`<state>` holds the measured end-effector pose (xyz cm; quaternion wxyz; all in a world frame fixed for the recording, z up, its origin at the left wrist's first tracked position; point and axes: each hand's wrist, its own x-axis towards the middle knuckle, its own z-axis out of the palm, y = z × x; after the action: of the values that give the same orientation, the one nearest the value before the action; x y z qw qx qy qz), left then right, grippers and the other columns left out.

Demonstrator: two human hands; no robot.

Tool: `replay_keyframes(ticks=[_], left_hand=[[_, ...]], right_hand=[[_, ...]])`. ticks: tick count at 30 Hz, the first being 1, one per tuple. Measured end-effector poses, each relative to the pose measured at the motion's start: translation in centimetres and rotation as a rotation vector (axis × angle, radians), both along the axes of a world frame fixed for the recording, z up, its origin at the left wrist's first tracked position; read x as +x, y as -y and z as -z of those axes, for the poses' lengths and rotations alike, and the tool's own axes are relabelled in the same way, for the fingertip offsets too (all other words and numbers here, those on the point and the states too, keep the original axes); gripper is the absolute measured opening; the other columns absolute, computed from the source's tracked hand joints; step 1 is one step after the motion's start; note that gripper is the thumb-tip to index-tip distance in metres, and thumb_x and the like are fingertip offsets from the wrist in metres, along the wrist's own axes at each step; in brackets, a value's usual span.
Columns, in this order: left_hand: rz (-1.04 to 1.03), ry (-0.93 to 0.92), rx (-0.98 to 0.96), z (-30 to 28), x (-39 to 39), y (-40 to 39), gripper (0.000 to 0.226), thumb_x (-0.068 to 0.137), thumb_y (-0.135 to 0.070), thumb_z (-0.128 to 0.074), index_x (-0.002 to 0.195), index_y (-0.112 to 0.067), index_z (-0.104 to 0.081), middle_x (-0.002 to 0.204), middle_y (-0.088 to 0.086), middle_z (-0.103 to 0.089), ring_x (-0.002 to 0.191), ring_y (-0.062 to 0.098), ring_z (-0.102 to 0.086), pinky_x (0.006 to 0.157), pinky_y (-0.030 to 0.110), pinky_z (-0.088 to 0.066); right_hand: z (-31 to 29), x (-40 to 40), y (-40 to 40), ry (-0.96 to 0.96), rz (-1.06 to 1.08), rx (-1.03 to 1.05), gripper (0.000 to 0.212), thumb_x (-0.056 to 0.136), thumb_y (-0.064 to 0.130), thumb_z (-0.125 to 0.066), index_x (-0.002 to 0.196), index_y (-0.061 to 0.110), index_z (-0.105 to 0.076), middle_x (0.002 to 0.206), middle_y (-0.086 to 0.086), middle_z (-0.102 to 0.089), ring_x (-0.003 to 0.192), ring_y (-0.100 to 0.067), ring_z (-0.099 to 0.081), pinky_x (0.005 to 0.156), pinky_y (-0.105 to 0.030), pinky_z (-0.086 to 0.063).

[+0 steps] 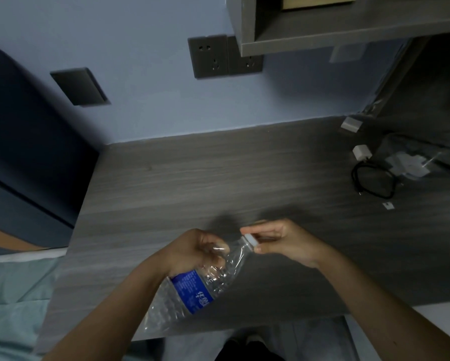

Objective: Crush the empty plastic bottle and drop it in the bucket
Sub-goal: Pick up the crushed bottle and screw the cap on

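Head view: above the desk's [218, 178] front edge, the left hand [192, 247] has its fingers curled around the upper body of the clear bottle [192, 290]. At its neck, the right hand [283, 242] pinches the white cap [250, 239]. A black cable [372, 182] lies near the right edge.

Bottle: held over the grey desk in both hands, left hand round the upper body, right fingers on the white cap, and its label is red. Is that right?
Not quite: the head view shows the label on the bottle is blue, not red. The rest holds: left hand grips the upper body, right hand fingers pinch the white cap, above the grey desk.
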<state>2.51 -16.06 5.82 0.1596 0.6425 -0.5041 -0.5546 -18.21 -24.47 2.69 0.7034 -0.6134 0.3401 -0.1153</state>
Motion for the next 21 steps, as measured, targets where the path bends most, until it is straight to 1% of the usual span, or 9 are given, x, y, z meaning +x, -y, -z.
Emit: replay_keyframes(ticks=[2,4,9,12,14,16,17,19,21], left_hand=[[0.014,0.003,0.001,0.0,0.1,-0.1,0.026,0.079,0.000,-0.066,0.105,-0.003,-0.065,0.094,0.011,-0.068,0.081,0.017,-0.064,0.081,0.031,-0.052],[0.019,-0.004,0.007,-0.1,0.2,-0.2,0.027,0.079,0.000,-0.067,0.105,-0.003,-0.065,0.093,0.011,-0.068,0.079,0.016,-0.064,0.080,0.030,-0.052],[0.026,-0.006,-0.009,-0.2,0.3,-0.6,0.027,0.079,0.002,-0.065,0.105,-0.001,-0.064,0.090,0.011,-0.067,0.084,0.023,-0.063,0.087,0.042,-0.052],[0.032,0.003,-0.022,-0.1,0.2,-0.7,0.027,0.079,0.001,-0.066,0.105,0.000,-0.064,0.092,0.012,-0.067,0.085,0.023,-0.063,0.088,0.044,-0.052],[0.031,0.006,-0.028,0.0,0.2,-0.7,0.026,0.079,0.001,-0.066,0.105,-0.001,-0.065,0.092,0.010,-0.068,0.085,0.022,-0.064,0.088,0.042,-0.052],[0.024,0.009,-0.031,0.2,0.1,-0.7,0.027,0.079,0.002,-0.065,0.106,0.000,-0.065,0.089,0.008,-0.068,0.081,0.017,-0.065,0.083,0.036,-0.054],[0.025,0.017,-0.033,0.3,0.0,-0.7,0.027,0.079,0.002,-0.066,0.105,0.001,-0.065,0.085,0.005,-0.068,0.076,0.010,-0.065,0.078,0.027,-0.054],[0.035,0.032,-0.037,0.5,-0.1,-0.7,0.026,0.078,0.004,-0.066,0.104,0.001,-0.065,0.079,-0.002,-0.066,0.063,-0.007,-0.063,0.066,0.007,-0.051],[0.039,0.039,-0.048,0.7,-0.1,-0.7,0.026,0.078,0.005,-0.066,0.103,0.001,-0.066,0.079,-0.001,-0.066,0.059,-0.013,-0.061,0.061,0.001,-0.047]], right_hand=[[0.1,0.1,-0.1,-0.005,0.002,0.001,0.051,0.072,-0.009,-0.067,0.108,0.026,-0.063,0.106,0.009,-0.067,0.092,0.010,-0.063,0.075,-0.005,-0.047],[0.3,0.2,-0.4,-0.006,0.012,0.006,0.051,0.072,-0.007,-0.067,0.111,0.025,-0.061,0.106,0.002,-0.067,0.086,0.009,-0.064,0.074,-0.006,-0.048],[0.5,0.6,-1.0,-0.022,0.031,-0.033,0.050,0.074,-0.006,-0.067,0.115,0.020,-0.056,0.109,-0.005,-0.065,0.080,0.011,-0.063,0.077,-0.007,-0.049],[0.6,0.8,-1.2,-0.014,0.072,-0.002,0.044,0.077,-0.007,-0.063,0.117,0.010,-0.056,0.105,-0.007,-0.065,0.071,0.009,-0.065,0.067,-0.006,-0.050],[0.6,0.9,-1.3,0.010,0.106,0.041,0.034,0.080,-0.005,-0.060,0.111,0.011,-0.060,0.094,-0.007,-0.067,0.065,0.006,-0.066,0.062,-0.008,-0.052],[0.5,1.1,-1.4,-0.004,0.106,0.041,0.018,0.084,0.001,-0.058,0.094,0.013,-0.067,0.078,-0.003,-0.067,0.061,0.004,-0.065,0.062,-0.011,-0.055],[0.5,1.2,-1.5,-0.026,0.092,0.032,0.015,0.085,0.005,-0.058,0.086,0.016,-0.068,0.072,0.000,-0.065,0.059,0.003,-0.064,0.062,-0.012,-0.055],[0.5,1.3,-1.6,-0.080,0.065,0.019,0.018,0.086,0.010,-0.057,0.075,0.020,-0.067,0.063,0.007,-0.064,0.056,-0.002,-0.063,0.061,-0.014,-0.055],[0.5,1.4,-1.7,-0.128,0.069,0.004,0.020,0.087,0.015,-0.057,0.071,0.022,-0.064,0.051,0.009,-0.065,0.051,-0.003,-0.062,0.058,-0.016,-0.054]])
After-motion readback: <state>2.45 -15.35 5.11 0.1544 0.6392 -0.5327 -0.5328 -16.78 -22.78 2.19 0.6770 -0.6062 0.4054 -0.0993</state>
